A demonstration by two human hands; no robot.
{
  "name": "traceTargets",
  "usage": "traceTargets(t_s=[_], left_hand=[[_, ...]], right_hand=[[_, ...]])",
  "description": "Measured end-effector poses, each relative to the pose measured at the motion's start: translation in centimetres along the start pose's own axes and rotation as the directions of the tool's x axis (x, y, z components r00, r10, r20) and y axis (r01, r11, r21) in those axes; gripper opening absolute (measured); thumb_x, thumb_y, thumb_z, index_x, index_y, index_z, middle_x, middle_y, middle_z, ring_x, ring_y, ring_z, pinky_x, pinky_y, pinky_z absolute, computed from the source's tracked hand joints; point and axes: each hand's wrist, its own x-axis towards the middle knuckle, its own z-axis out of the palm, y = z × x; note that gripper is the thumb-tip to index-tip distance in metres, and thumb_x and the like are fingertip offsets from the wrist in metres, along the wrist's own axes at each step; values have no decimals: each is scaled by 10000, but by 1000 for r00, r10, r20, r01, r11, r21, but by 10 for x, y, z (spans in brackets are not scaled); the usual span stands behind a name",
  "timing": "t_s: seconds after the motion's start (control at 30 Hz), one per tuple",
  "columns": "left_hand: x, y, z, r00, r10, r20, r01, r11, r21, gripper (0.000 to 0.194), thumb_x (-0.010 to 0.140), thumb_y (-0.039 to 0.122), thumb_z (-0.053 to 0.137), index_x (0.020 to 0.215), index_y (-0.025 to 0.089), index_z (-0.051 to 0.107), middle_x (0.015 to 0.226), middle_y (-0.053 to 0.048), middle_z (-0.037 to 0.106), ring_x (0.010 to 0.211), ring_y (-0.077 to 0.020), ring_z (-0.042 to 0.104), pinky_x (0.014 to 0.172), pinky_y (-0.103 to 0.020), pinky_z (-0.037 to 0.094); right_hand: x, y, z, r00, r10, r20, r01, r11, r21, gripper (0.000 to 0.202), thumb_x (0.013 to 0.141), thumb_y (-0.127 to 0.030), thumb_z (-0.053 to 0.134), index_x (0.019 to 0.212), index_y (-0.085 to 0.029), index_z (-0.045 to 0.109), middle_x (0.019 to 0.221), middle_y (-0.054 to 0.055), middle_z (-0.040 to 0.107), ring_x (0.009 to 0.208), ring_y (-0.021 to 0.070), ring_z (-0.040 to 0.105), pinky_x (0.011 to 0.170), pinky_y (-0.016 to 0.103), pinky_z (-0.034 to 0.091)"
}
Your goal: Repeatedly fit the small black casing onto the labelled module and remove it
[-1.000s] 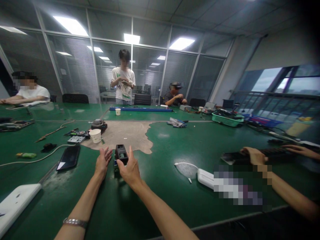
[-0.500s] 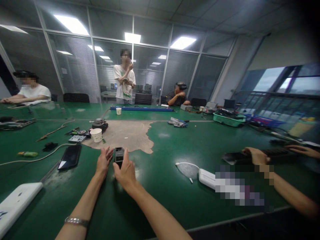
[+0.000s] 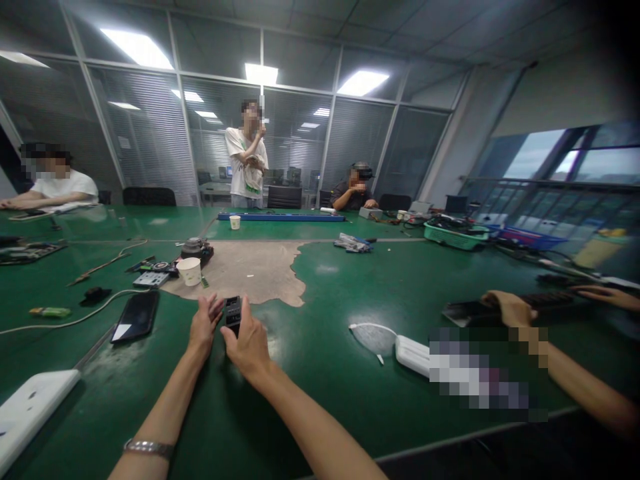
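Observation:
A small dark block with slots in its face (image 3: 233, 311) stands over the green table. My right hand (image 3: 249, 341) is closed around it, with the thumb at the near left and the fingers along its right side. My left hand (image 3: 203, 328) is just left of the block, its fingers stretched toward it. Whether those fingertips touch the block, I cannot tell. A black phone (image 3: 135, 317) lies to the left of my left hand. Beyond my hands is a bare brown patch (image 3: 260, 270) of the tabletop.
A paper cup (image 3: 189, 272) stands by electronic parts (image 3: 151, 279). At left front is a white power strip (image 3: 37, 417). To the right lie a white cord loop (image 3: 373, 327) and a co-worker's hands (image 3: 510, 310) on a long dark part. A green basket (image 3: 456, 237) stands farther back.
The view has shifted slightly, so most things sit a little farther left. The block in my right hand has tilted slightly and sits nearer my left fingers.

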Motion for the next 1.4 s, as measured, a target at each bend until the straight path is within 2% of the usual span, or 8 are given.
traceTargets(t_s=[0.17,0.37,0.8,0.93,1.07,1.13,1.23,1.4], left_hand=[[0,0,-1,1000,6,14,-6,1000,-6,647,845,623,323,1258,163,513,1222,-156,568,1152,-212,519,986,-365,362],[0,0,-1,1000,11,26,-11,1000,-7,665,841,630,322,1273,157,500,1232,-158,560,1157,-214,515,994,-368,348],[1,-1,-1,1000,3,22,-3,1000,-9,647,853,617,308,1257,155,513,1213,-153,574,1162,-209,512,992,-371,355],[1,-1,-1,1000,8,0,-8,1000,-20,638,855,608,321,1254,149,516,1203,-152,582,1143,-207,526,985,-367,369],[-2,0,0,1000,14,18,-14,1000,-18,640,848,615,332,1253,155,517,1204,-149,581,1136,-207,532,983,-366,372],[-2,1,0,1000,6,17,-5,1000,-13,644,850,616,322,1255,155,515,1209,-153,576,1144,-209,526,983,-370,369],[-1,1,0,1000,-1,13,1,1000,-12,634,859,605,311,1252,153,517,1210,-162,572,1153,-213,519,984,-375,363],[1,0,1,1000,-4,14,4,1000,-9,643,862,602,301,1257,141,515,1203,-167,575,1155,-212,517,991,-369,351]], right_hand=[[-9,3,9,999,32,-2,-32,998,-50,844,770,-264,604,1443,-96,124,1240,192,531,1076,302,556,887,405,454],[-17,19,19,999,-3,-43,5,999,37,968,714,-272,676,1440,-68,71,1351,219,414,1213,309,441,978,418,395],[-13,9,29,993,102,-63,-97,992,78,840,780,-243,611,1438,-66,119,1282,219,489,1134,309,522,929,415,436],[-2,-5,13,988,102,-113,-84,986,147,844,796,-265,601,1440,-75,91,1249,195,527,1124,279,536,923,386,444],[16,-8,-20,983,55,-174,-22,982,186,792,817,-288,583,1437,-96,128,1297,167,498,1178,243,497,965,343,414],[20,5,-38,980,55,-191,-23,986,166,763,820,-288,577,1430,-93,161,1296,165,501,1182,234,496,977,332,404],[17,38,-60,969,112,-221,-93,991,97,756,809,-278,580,1420,-66,188,1289,179,504,1190,247,489,990,345,391],[-3,80,-70,966,162,-201,-164,986,4,776,796,-266,574,1429,-84,164,1329,171,468,1219,253,459,1004,363,376]])
